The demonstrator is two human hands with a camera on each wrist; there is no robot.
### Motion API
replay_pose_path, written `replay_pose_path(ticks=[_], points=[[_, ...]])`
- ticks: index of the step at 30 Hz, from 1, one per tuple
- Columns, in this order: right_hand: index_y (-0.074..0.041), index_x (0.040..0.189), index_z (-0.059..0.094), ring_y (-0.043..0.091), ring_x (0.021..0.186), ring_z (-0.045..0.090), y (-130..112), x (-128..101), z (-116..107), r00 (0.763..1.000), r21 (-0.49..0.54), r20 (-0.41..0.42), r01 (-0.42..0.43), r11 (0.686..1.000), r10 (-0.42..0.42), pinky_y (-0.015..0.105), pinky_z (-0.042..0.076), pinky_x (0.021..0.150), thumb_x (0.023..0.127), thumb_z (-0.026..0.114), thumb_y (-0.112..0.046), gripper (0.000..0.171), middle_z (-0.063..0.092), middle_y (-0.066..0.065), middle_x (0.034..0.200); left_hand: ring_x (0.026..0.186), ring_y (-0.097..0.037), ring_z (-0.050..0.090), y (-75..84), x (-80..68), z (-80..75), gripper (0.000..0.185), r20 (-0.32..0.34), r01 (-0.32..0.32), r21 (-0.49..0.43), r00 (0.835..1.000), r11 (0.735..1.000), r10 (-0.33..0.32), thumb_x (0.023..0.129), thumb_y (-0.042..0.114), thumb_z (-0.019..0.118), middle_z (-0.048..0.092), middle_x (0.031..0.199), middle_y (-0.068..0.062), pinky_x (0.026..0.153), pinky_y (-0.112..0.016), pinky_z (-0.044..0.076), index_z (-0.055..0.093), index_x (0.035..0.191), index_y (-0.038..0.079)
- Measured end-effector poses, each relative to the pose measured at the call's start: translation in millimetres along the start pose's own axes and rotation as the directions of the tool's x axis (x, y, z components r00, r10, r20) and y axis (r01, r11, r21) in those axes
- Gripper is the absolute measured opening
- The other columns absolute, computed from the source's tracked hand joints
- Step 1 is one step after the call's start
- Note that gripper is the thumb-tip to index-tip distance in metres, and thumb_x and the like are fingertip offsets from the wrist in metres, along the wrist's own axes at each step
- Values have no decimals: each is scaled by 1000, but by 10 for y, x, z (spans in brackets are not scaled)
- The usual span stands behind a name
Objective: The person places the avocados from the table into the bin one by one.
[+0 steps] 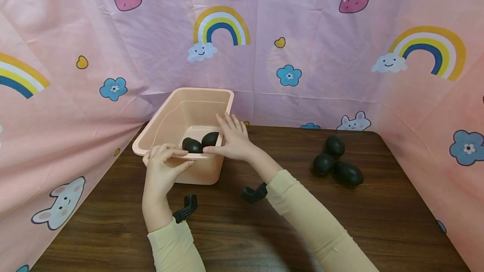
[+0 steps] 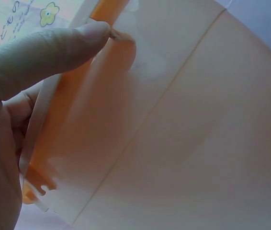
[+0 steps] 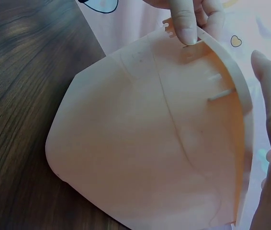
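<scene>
A peach plastic bin [image 1: 206,170] stands on the table at the left, with two dark avocados [image 1: 192,145] visible on its floor. My left hand [image 1: 160,171] grips the bin's near rim, fingers over the top and thumb against the outer wall under the lip. In the left wrist view that thumb [image 2: 44,55] lies across the lip. At the near right corner is my right hand [image 1: 235,139], its fingers spread along the right rim. The right wrist view has its thumb [image 3: 269,91] raised beside the rim, apart from the outer wall.
Three more avocados [image 1: 348,174] lie clustered on the right side of the dark wooden table [image 1: 242,230]. A printed pink and lilac cloth [image 1: 321,62] hangs behind the table and along both sides. Each wrist carries a black camera mount [image 1: 254,193].
</scene>
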State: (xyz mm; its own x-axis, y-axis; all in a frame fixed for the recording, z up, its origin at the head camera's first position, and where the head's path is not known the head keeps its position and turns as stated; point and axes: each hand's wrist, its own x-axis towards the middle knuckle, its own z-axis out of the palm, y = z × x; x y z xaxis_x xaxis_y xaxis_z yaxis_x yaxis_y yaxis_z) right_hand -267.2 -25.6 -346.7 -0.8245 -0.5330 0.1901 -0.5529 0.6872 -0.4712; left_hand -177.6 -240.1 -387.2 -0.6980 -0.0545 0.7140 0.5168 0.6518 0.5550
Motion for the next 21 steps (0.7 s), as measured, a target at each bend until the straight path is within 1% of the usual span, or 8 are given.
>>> replay_pose_path(ticks=[4,8,11,16,21], points=[[-22,155,5,25,143,-11,27,-53,-37,1000,35,-10,8,999,-8,54,-5,110,79,64,-65,105,-2,10,160,100,-20,45,-5,1,5,32,5,-4,0,1000,1000,4,60,0,89,64,93,-3,104,-48,5,74,87,8],[-21,155,8,26,144,-9,58,-104,-60,1000,50,-24,11,999,-10,54,-4,110,81,64,-62,102,1,11,159,101,-19,45,-4,1,7,32,10,2,-6,1000,1000,-2,60,1,89,63,93,-2,104,-47,4,74,88,9],[-21,155,9,25,144,-9,90,-140,-64,999,51,-32,6,999,-5,53,-4,110,81,64,-61,100,0,10,160,101,-19,45,0,0,5,32,13,4,-5,1000,1000,-4,60,1,89,63,93,-2,103,-47,4,74,88,9],[-19,155,11,26,144,-8,168,-189,-74,998,72,-63,4,997,0,53,-4,110,81,65,-60,100,1,8,160,100,-19,44,7,-6,-1,33,11,8,4,1000,1000,-8,59,1,90,63,93,-2,102,-46,6,74,88,10],[-19,155,11,24,143,-10,211,-261,-148,996,100,-90,5,995,4,53,-6,110,81,65,-58,100,2,8,160,99,-19,44,22,-5,-8,33,16,13,-1,1000,1000,-13,60,0,90,63,94,-3,99,-43,7,74,88,9]])
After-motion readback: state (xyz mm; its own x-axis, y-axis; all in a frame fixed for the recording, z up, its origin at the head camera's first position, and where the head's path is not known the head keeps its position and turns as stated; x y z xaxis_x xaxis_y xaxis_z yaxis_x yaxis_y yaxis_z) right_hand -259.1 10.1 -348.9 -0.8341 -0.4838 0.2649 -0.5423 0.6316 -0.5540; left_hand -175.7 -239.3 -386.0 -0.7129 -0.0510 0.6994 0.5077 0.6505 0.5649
